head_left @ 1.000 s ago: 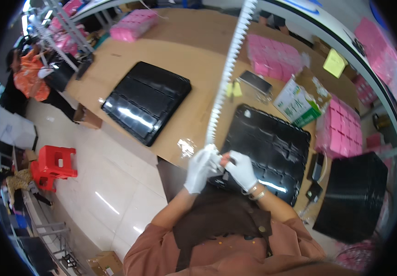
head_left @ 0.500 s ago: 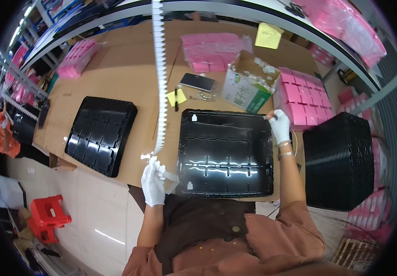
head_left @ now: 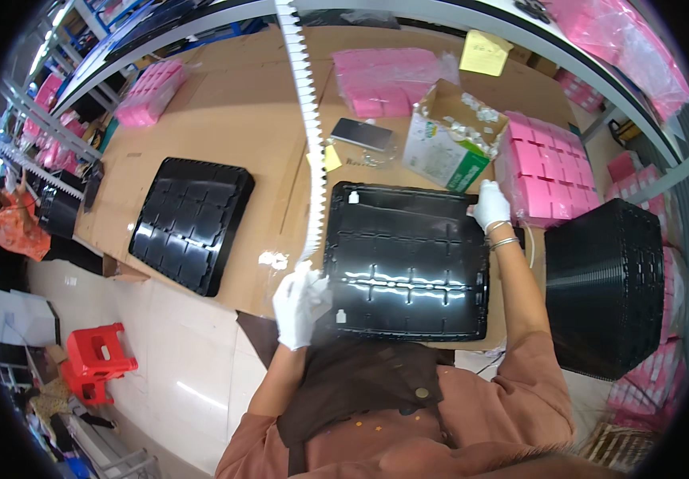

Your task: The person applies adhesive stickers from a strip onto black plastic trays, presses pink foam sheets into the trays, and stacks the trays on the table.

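Note:
A black plastic tray (head_left: 408, 247) lies in front of me, its surface divided by raised ribs. Small white bottle-shaped stickers sit at its upper left (head_left: 353, 197) and lower left (head_left: 341, 316). My left hand (head_left: 295, 310), in a white glove, is closed on the lower end of a long white label strip (head_left: 312, 144) with a notched edge, beside the tray's left side. Also white-gloved, my right hand (head_left: 491, 206) is at the tray's upper right corner with its fingers drawn together. Whatever its fingertips hold there is too small to make out.
Another black tray (head_left: 192, 225) lies on the left. A tall stack of black trays (head_left: 608, 287) stands at the right, near pink wrapped packs (head_left: 548, 172). Beyond my tray are an open carton (head_left: 446, 148) with white scraps and a phone (head_left: 362, 134). A red stool (head_left: 98, 359) stands on the floor.
The whole view has shifted slightly. My right hand has turned at the tray's upper right corner, fingers now pointing away from me. My left hand stays on the strip, slightly closer to the tray.

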`<state>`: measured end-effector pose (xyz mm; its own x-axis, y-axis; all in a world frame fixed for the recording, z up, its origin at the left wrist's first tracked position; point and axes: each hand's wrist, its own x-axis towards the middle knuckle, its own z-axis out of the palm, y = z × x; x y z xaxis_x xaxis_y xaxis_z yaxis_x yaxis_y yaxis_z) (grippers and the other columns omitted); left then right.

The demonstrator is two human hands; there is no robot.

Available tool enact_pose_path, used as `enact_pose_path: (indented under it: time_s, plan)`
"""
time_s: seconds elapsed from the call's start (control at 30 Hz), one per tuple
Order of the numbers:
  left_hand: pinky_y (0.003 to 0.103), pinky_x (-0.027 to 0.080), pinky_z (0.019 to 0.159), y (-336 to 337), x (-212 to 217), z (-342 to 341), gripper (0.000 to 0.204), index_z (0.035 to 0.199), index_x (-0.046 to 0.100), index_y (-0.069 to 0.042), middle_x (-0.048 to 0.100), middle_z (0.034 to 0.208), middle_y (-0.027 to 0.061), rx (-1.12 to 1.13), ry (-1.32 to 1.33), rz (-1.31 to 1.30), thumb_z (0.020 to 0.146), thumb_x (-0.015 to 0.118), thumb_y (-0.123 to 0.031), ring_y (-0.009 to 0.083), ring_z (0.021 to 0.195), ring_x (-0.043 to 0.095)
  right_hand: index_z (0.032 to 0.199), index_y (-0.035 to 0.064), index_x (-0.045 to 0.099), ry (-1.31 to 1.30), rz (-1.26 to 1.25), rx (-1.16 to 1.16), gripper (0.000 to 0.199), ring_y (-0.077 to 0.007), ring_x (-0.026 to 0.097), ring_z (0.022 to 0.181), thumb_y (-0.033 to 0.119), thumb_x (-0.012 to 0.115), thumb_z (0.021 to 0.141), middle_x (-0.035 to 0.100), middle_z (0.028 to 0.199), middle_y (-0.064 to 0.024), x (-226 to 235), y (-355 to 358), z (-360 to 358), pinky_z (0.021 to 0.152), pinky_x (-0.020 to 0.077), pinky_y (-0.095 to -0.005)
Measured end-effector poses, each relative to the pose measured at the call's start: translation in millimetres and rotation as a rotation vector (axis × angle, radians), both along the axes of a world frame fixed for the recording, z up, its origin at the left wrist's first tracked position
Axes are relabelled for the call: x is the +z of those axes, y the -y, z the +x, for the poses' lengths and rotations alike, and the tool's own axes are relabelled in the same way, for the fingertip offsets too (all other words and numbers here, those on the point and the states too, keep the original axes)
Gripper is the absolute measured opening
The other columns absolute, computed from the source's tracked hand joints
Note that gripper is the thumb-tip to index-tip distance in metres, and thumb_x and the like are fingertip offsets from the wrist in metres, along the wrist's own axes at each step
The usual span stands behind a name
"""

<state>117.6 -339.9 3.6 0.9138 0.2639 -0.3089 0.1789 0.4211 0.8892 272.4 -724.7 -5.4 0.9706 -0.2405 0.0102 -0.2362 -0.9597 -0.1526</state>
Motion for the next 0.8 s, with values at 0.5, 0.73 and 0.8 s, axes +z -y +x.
enact_pose_path:
  time_s: [0.5, 0.73, 0.8]
  plan:
    - [0.019, 0.043, 0.055, 14, 9, -5, 0.028, 0.117, 0.059, -0.003, 0.061, 0.091, 0.0013, -0.156, -0.040, -0.166, 0.097, 0.054, -0.022, 0.0029, 0.066, 0.054, 0.087, -0.0001, 0.066, -0.220, 1.384, 0.344, 0.010, -0.0089, 0.057, 0.075, 0.007, 0.069, 0.081, 0.065, 0.080, -0.0026, 17, -224, -129, 0.068, 0.0460, -0.0252]
    - [0.020, 0.037, 0.053, 10, 7, 13, 0.013, 0.096, 0.052, -0.008, 0.051, 0.077, 0.0000, -0.154, -0.019, -0.654, 0.098, 0.049, -0.020, 0.0070, 0.060, 0.044, 0.074, 0.0017, 0.063, 0.282, 1.118, 0.507, 0.009, -0.0227, 0.061, 0.072, -0.004, 0.068, 0.068, 0.060, 0.079, -0.0079, 46, -183, -141, 0.065, 0.0488, -0.0325]
    - [0.020, 0.037, 0.052, -6, -10, 11, 0.013, 0.097, 0.053, -0.008, 0.051, 0.078, -0.0001, -0.106, -0.023, -0.532, 0.098, 0.050, -0.020, 0.0061, 0.060, 0.044, 0.074, 0.0016, 0.061, 0.305, 0.990, 0.447, 0.011, -0.0229, 0.061, 0.071, -0.007, 0.063, 0.068, 0.060, 0.080, -0.0083, 56, -128, -136, 0.064, 0.0492, -0.0328]
